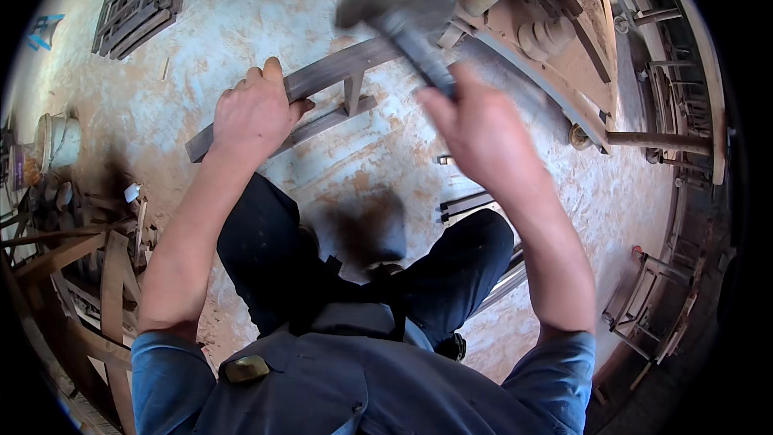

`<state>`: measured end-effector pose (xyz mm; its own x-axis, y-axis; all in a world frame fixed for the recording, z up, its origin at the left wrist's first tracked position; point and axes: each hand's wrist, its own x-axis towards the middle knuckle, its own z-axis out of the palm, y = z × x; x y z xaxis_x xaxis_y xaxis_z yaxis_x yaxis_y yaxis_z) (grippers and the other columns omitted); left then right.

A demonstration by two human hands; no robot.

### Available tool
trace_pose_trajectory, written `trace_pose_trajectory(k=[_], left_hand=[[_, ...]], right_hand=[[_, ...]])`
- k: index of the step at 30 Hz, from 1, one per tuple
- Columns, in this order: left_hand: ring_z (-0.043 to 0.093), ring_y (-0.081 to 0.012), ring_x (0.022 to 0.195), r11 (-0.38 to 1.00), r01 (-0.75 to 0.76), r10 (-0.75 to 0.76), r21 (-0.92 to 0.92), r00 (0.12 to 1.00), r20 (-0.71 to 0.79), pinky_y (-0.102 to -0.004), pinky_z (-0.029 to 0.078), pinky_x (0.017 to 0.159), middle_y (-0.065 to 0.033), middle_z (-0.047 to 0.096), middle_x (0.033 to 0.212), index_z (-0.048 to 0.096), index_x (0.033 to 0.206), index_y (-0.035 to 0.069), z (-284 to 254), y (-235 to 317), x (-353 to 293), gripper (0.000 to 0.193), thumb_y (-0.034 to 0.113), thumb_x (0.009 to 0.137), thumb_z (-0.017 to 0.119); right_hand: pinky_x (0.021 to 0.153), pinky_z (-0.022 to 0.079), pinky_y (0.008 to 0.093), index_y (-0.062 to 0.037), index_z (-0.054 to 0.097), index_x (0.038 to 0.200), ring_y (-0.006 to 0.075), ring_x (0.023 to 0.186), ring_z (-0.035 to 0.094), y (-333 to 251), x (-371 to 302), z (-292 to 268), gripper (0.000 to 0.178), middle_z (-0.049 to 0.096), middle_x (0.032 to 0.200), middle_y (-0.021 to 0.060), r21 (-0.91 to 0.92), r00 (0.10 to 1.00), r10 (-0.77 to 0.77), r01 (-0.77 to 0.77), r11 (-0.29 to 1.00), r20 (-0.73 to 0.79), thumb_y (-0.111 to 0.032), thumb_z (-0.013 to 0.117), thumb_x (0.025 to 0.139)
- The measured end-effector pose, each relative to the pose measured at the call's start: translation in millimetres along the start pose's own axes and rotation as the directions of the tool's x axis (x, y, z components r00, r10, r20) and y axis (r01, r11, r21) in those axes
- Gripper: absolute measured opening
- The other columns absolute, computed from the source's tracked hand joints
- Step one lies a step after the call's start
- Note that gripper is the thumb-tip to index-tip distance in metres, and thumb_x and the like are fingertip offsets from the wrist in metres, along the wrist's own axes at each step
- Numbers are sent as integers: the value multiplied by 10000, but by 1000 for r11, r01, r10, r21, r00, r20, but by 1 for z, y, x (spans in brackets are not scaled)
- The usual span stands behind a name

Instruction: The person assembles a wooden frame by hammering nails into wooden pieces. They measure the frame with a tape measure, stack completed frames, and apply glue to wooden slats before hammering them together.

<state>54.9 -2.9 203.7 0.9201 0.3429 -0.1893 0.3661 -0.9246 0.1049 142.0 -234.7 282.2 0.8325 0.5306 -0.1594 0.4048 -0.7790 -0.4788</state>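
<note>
My left hand (254, 113) is closed around a dark wooden frame piece (334, 66), near its left end. This piece has a long upper rail, a short crosspiece and a second, lower rail (322, 125). It slants up to the right in front of my knees. In my right hand (483, 125) is a hammer (419, 52), gripped by its handle. The hammer's head, smeared by motion, is raised at the upper left of that hand, over the right end of the rail. Whether the head touches the wood I cannot tell.
A stack of dark wooden frames (141, 4) lies at the far left. At the right stands a wooden workbench (555, 56) with wood pieces on it. Dark strips (465, 205) lie by my right knee. Wooden furniture parts (88, 290) crowd the left, and a bucket (58, 141) stands beyond.
</note>
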Motion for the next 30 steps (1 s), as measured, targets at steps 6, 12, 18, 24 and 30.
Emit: trace_pose_trajectory(k=[6,12,18,24,30], left_hand=[[650,-378,946,999,33,-34,14,998,54,-457,533,786,-217,607,1064,446,1267,-10,-2,7,-6,655,412,832,693],[645,-372,969,1000,-5,6,-15,1000,23,-451,534,783,-218,607,1066,443,1273,-20,0,5,-8,669,407,826,701],[608,-393,1051,988,-105,101,-111,994,-36,-439,498,903,-229,593,1160,346,1404,-21,-6,-7,-12,820,337,779,738],[581,-413,1082,982,-111,113,-150,994,6,-432,447,968,-244,599,1183,330,1439,15,-23,-70,-41,878,211,702,765],[612,-377,1024,991,4,27,-132,971,236,-432,489,872,-233,652,1040,416,1364,23,-20,-85,-38,784,213,696,779]], right_hand=[[601,496,490,26,550,870,443,666,621,3,0,-14,406,611,658,255,-62,998,-43,45,997,39,-373,597,927],[590,496,511,25,546,892,447,654,619,21,-11,6,376,609,662,261,-73,998,-60,60,995,9,-344,612,919],[629,499,523,22,543,908,462,693,621,26,-8,18,378,627,705,266,-121,997,-71,74,990,28,-353,588,930],[633,504,521,24,535,884,460,692,623,16,-13,17,378,629,709,268,-80,998,-32,36,996,49,-348,586,930],[593,511,506,12,545,885,440,650,632,-21,-19,42,350,628,666,245,-70,966,-224,234,970,127,-333,599,921]])
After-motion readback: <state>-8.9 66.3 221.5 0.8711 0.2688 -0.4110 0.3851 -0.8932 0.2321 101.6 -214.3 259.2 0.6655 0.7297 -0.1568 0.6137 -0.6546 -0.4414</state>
